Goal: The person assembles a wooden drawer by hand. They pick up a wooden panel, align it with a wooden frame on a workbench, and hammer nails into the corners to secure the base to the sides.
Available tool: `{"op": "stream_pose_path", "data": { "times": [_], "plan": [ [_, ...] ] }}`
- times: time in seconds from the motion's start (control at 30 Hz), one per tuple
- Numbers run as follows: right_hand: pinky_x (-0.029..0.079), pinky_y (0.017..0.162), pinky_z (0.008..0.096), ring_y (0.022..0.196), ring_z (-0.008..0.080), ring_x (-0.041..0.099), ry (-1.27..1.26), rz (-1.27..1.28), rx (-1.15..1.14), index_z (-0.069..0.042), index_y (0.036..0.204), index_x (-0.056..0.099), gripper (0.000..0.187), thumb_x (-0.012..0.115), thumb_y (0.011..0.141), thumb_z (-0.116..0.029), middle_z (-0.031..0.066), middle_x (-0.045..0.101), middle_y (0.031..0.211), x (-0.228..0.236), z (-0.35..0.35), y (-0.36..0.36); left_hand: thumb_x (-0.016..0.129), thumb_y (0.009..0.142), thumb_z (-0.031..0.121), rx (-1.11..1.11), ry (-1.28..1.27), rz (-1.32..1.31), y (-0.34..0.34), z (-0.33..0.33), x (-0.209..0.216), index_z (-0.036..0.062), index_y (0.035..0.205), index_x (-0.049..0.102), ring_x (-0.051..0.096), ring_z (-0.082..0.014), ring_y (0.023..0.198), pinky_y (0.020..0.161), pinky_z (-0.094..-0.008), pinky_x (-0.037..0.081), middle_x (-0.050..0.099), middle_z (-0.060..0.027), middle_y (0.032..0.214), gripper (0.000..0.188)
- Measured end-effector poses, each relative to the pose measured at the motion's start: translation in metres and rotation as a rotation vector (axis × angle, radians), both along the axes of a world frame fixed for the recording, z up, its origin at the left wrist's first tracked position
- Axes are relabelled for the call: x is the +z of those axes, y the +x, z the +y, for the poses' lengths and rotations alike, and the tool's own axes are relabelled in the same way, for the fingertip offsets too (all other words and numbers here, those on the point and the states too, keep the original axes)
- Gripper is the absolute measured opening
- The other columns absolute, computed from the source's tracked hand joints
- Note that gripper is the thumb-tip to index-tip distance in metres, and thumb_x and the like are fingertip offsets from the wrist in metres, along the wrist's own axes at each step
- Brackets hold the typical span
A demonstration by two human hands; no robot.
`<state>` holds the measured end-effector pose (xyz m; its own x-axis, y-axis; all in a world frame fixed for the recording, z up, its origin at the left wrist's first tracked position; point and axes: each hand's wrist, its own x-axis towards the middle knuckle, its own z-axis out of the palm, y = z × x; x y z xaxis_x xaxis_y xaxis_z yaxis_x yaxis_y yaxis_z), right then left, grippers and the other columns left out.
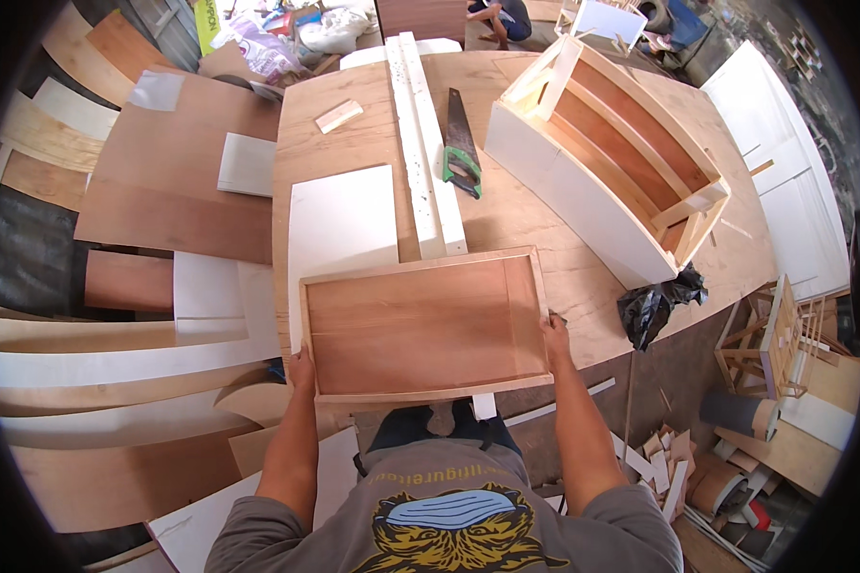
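Observation:
Between my hands is a shallow wooden tray-like panel, reddish-brown inside with a pale raised frame. My left hand grips its left edge near the lower corner. On the opposite edge, my right hand is closed around the frame. The panel overlaps the near side of the plywood table. Just past it lie a white board and two long white strips side by side. A handsaw with a green and black handle rests beside the strips.
A white-sided wooden cabinet frame lies on the table at right, a black plastic bag by its near corner. A small wood block sits at far left. Stacked boards fill the left; wood offcuts litter the lower right. Another person crouches beyond.

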<state>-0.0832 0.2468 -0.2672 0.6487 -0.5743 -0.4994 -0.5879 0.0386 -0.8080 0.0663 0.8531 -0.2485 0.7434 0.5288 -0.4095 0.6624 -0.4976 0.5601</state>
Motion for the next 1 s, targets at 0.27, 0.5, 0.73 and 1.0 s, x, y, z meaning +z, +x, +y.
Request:
{"op": "stream_pose_path", "data": {
  "times": [0.27,0.5,0.73,1.0],
  "plan": [
    [0.046,0.082,0.0295,0.091,0.011,0.055,0.087,-0.184,-0.183,-0.001,0.118,0.065,0.032,0.061,0.101,-0.027,0.0016,0.063,0.099,0.045,0.023,-0.01,0.054,0.098,0.06,0.055,-0.102,-0.104,0.019,-0.006,0.027,-0.0098,0.109,0.065,0.061,-0.0327,0.099,0.091,-0.0427,0.046,0.066,-0.0223,0.104,0.071],
    [0.045,0.077,0.0317,0.085,0.013,0.052,-0.076,-0.192,-0.168,0.001,0.104,0.066,0.032,0.063,0.099,-0.03,0.0029,0.061,0.088,0.053,0.042,0.013,0.054,0.099,0.054,-0.065,-0.022,-0.226,0.054,0.019,0.015,-0.0054,0.099,0.068,0.064,-0.0348,0.088,0.085,-0.0435,0.048,0.07,-0.0197,0.089,0.061],
    [0.045,0.073,0.0358,0.078,0.0182,0.054,-0.133,0.007,-0.122,0.003,0.101,0.065,0.04,0.064,0.097,-0.037,0.009,0.061,0.084,0.034,0.077,0.012,0.051,0.099,0.048,-0.067,0.165,-0.071,0.054,0.024,0.027,0.003,0.118,0.069,0.062,-0.042,0.116,0.099,-0.0484,0.047,0.069,-0.0193,0.12,0.053],
    [0.048,0.072,0.0378,0.077,0.0215,0.059,-0.221,0.11,-0.035,0.002,0.099,0.066,0.04,0.062,0.098,-0.037,0.013,0.065,0.083,0.032,0.111,0.035,0.05,0.093,0.06,0.06,0.331,0.204,0.019,0.052,0.024,0.0124,0.131,0.065,0.057,-0.0451,0.123,0.104,-0.0545,0.044,0.065,-0.0179,0.13,0.063]
  ]
}}
